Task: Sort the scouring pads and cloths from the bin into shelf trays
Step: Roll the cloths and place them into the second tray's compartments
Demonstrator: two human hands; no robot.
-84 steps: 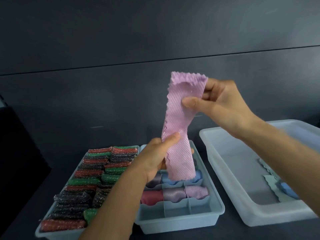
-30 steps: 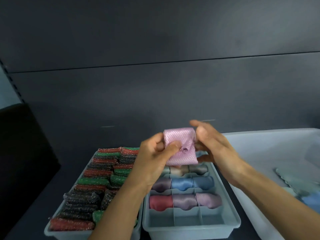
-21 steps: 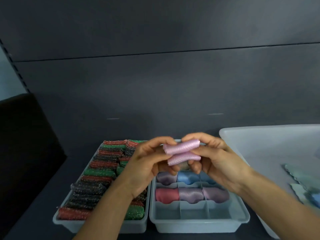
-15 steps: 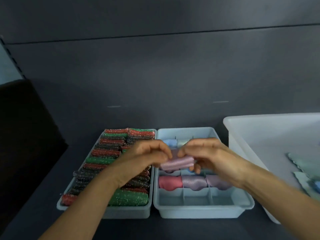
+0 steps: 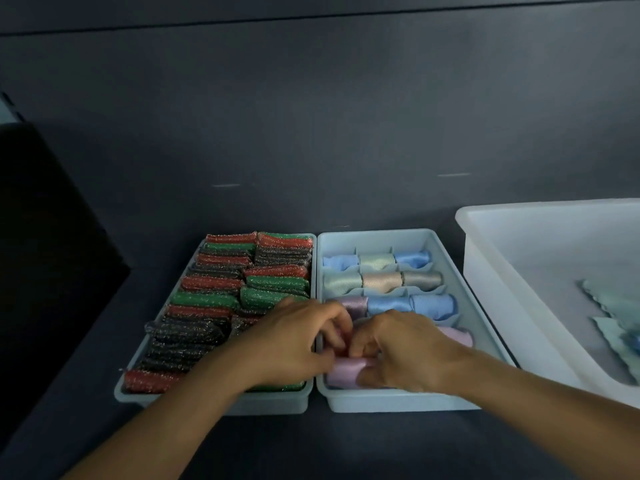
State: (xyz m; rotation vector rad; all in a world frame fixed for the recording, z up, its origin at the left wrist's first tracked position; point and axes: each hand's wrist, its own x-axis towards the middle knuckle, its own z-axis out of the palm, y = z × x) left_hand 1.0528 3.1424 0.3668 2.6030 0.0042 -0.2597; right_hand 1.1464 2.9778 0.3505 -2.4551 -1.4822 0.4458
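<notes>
The left hand (image 5: 294, 344) and right hand (image 5: 401, 351) pinch the pink cloth roll (image 5: 346, 374) at 7 o'clock in the tray (image 5: 398, 403). Soft and light; probably best held by its ends.

Dark grey matt shelf (image 5: 346, 445), closed at the rear by a back panel (image 5: 311, 116) of the same grey. Set directly on it, three containers in a row. At left, pale blue pad tray (image 5: 280, 405); touching its right side, long edge to long edge, pale blue compartment tray (image 5: 381, 403), front walls level. Just beside that on the right, a thin dark strip showing between them, larger white translucent bin (image 5: 491, 289), taller than both trays, cut off by the frame edge
</notes>
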